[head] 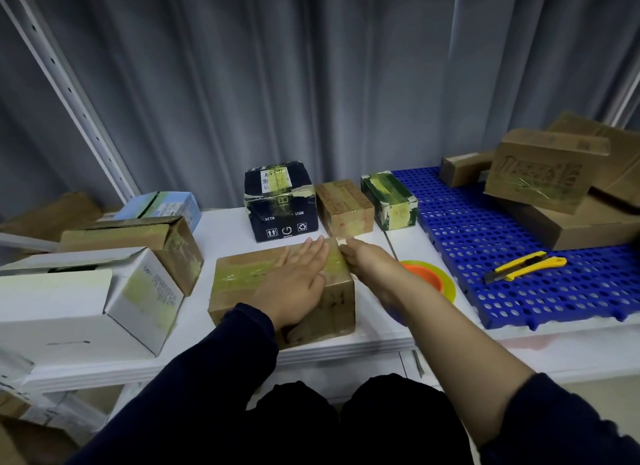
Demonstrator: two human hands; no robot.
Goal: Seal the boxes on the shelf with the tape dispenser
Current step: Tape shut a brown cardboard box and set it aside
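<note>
Two hands meet on the brown box [337, 303] near the shelf [346, 348] front edge. The left hand [294, 279] lies flat, no grip, and the right hand [363, 260] has a grip pinching tape [334, 261] at the top-right edge. The tape dispenser [433, 279] lies just right, with bare room between the box and the blue mat [485, 243].

White shelf [221, 229], flat top. R part covered by blue perforated mat [485, 243].

Directly on white surface:
- front ctr: brown box [235, 281]
- back row, L to R, close together: black box [282, 205], small brown box [344, 208], green-taped box [389, 200]
- L side: white box [69, 309] at front edge, taped brown box [173, 246] behind it, pale blue box [166, 205] further back
- tape dispenser [426, 277] just R of ctr box

On mat: yellow knife [526, 265] near front; stacked brown boxes [540, 174] at back R.
</note>
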